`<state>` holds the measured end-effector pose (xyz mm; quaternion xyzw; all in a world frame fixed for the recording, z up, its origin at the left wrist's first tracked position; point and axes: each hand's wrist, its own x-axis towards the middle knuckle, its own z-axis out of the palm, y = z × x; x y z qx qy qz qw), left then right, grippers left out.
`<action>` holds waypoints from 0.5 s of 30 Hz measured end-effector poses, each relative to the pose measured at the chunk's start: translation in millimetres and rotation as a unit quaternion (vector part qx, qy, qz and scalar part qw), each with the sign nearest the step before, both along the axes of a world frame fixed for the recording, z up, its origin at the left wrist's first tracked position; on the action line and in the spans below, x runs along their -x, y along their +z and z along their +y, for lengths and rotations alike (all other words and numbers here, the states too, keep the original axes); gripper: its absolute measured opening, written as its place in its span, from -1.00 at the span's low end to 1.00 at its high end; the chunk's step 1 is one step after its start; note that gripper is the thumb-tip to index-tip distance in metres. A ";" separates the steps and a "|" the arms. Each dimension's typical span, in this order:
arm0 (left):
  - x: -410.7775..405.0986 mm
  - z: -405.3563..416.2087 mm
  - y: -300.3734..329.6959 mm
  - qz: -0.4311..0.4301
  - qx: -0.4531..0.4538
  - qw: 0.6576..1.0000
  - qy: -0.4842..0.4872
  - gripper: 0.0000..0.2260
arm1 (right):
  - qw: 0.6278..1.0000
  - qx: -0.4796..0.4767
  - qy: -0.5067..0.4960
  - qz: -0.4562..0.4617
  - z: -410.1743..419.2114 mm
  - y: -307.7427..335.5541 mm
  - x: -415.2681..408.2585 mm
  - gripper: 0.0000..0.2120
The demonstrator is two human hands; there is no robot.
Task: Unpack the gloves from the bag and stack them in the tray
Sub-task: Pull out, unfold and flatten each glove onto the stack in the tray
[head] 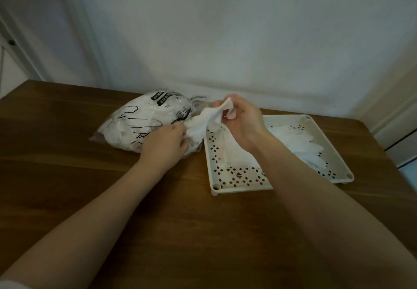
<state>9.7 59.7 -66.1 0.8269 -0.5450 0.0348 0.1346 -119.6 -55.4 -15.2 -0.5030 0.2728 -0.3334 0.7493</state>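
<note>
While both hands point(239, 117) pinch a white glove point(203, 122), bag point(144, 119) lettering illegible.

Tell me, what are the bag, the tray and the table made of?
Bag: thin clear plastic, probably; shiny, crinkled, gloves show through. Tray: cream hard plastic, it seems; smooth moulded rim, punched holes. Table: brown wood or wood-look, with grain streaks.
</note>
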 end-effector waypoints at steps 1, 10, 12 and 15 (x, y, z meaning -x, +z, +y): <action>-3.0 -1.6 -2.4 -0.008 -0.010 1.000 0.000 -0.82 | 0.998 -0.047 -0.009 -0.037 -1.7 2.5 2.9 -0.74; -3.6 -1.1 13.6 0.028 -0.019 0.999 0.017 -0.74 | 0.946 0.158 -0.071 0.272 -3.7 -5.7 20.0 -0.83; -4.7 0.7 13.8 0.029 -0.009 0.999 0.026 -0.74 | 0.906 0.258 -0.009 0.335 4.0 -6.6 25.8 -0.72; -3.8 6.6 8.8 0.017 -0.011 0.998 0.059 -0.74 | 0.811 0.380 0.081 0.439 17.0 -8.7 31.9 -0.57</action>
